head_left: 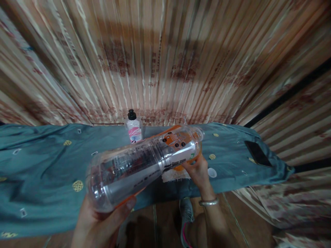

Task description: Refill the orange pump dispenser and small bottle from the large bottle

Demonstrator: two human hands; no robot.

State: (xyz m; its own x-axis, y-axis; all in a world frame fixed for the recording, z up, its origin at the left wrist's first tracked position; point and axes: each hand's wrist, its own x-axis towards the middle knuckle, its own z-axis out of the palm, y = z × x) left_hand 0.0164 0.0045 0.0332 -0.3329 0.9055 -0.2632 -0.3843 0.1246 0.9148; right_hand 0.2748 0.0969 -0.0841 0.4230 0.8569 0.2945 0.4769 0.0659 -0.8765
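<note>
A large clear plastic bottle (pixel 144 165) with orange and black print lies tilted in the air over the table, its neck toward the upper right. My left hand (pixel 103 220) is closed round its wide base at the lower left. Near the neck, my right hand (pixel 198 170) grips the underside; a silver bangle is on that wrist. Behind the bottle stands a small white bottle (pixel 134 132) with a pink label and black cap. A pale cloth (pixel 176 175) with something orange on it is partly hidden beneath the large bottle.
Green patterned cloth covers the table (pixel 51 165). A white round lid (pixel 212 172) lies right of my right hand, and a dark phone (pixel 258 153) is at the right end. Striped curtains (pixel 165 69) hang behind. A shoe (pixel 186 210) shows on the floor below.
</note>
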